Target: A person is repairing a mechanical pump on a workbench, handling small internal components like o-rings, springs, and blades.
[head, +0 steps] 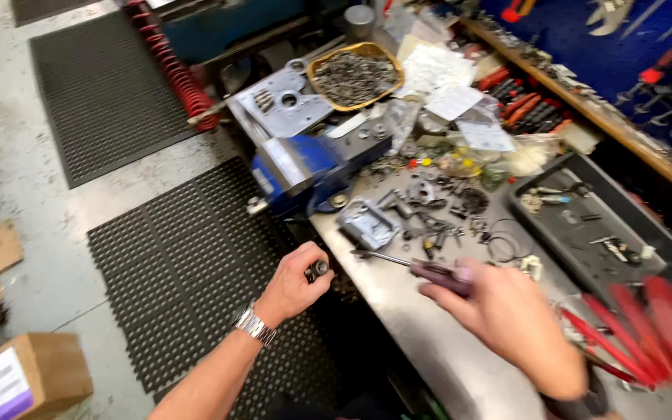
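Cluttered metal workbench fills my view, with black floor mats at 9 o'clock. My left hand pinches a small dark metal part off the bench's edge. My right hand wraps around a purple-handled screwdriver, tip pointing toward 10 o'clock. I see a blue vise at 12 o'clock and a black tray at 2 o'clock.

Blue vise, black perforated mats, red-handled tools, seemingly purple screwdriver handle.
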